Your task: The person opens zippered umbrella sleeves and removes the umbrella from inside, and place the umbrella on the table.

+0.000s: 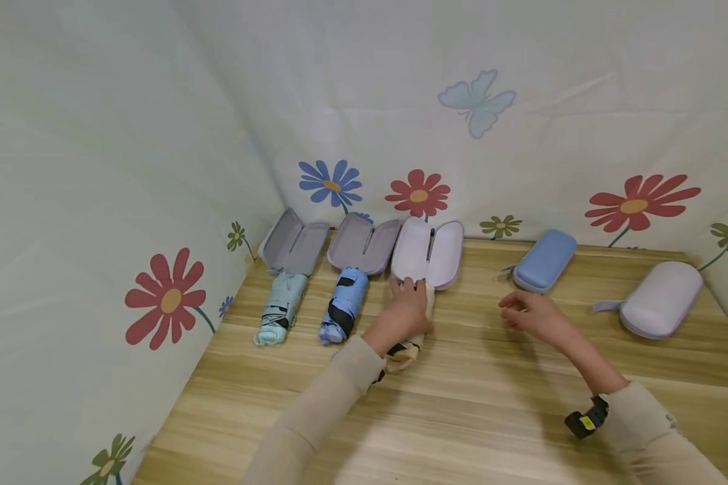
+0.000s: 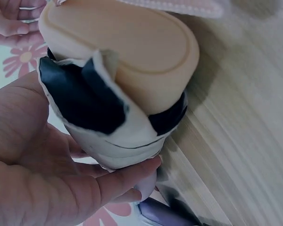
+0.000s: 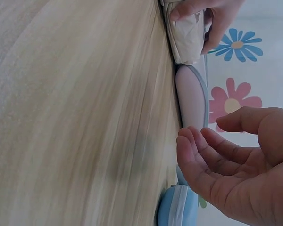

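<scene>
My left hand (image 1: 405, 313) grips a beige folded compact umbrella (image 1: 408, 356) that lies in front of an open pale lavender zip case (image 1: 447, 252). In the left wrist view, thumb and fingers wrap the umbrella's cream fabric (image 2: 132, 134) with dark patches, and its smooth peach-coloured oval end (image 2: 132, 40) faces the camera. My right hand (image 1: 536, 320) hovers over the table with relaxed, slightly bent fingers and holds nothing. Just beyond it lies a closed blue zip case (image 1: 546, 261). The right wrist view shows the same loose fingers (image 3: 210, 155).
Left of the beige umbrella lie a blue folded umbrella (image 1: 347, 300) and a mint one (image 1: 282, 306), each before an open grey-lined case (image 1: 381, 248). A closed lavender case (image 1: 661, 300) sits at the right. Flower-printed cloth walls (image 1: 364, 101) bound the wooden table (image 1: 473, 417).
</scene>
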Demonstrator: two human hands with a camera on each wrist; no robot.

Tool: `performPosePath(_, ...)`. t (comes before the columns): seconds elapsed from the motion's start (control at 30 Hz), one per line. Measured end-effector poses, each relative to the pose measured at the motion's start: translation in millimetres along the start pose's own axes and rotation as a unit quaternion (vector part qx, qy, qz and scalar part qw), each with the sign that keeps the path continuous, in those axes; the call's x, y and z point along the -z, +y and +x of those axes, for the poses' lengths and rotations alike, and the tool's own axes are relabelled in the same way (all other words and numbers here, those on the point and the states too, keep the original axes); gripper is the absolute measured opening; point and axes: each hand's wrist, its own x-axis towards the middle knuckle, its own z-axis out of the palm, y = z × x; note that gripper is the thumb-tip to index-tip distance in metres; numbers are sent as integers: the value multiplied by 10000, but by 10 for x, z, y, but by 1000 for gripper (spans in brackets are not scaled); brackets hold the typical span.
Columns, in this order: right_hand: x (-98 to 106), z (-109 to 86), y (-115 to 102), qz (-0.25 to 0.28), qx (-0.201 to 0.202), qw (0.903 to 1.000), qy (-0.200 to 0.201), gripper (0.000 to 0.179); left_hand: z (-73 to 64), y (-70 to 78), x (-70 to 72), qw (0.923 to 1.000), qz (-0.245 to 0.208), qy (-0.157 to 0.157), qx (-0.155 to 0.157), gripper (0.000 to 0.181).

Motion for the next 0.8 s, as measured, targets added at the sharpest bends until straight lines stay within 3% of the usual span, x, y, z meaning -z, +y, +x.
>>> performPosePath(0.17, 13, -17, 53, -174, 93, 9998, 81, 35, -45, 107, 45, 9995, -24, 125, 273, 100)
performPosePath(0.3, 44, -38, 127, -706, 233, 9969, 254, 31, -106, 369, 112, 9967, -383, 541, 469, 88)
performPosePath(0.5, 119, -70, 242, -1476, 490, 9854, 690, 29, -141, 890, 129, 9914, -506, 1206, -65, 73)
performPosePath(0.7, 302, -221, 420, -1971, 519, 9742, 965, 25, 58, 1424, 32, 9915, -739, 994, -389, 70)
performPosePath(0.8, 389, -272, 473, -2148, 380, 9715, 931, 28, 177, 1547, 1, 9899, -930, 957, -477, 67)
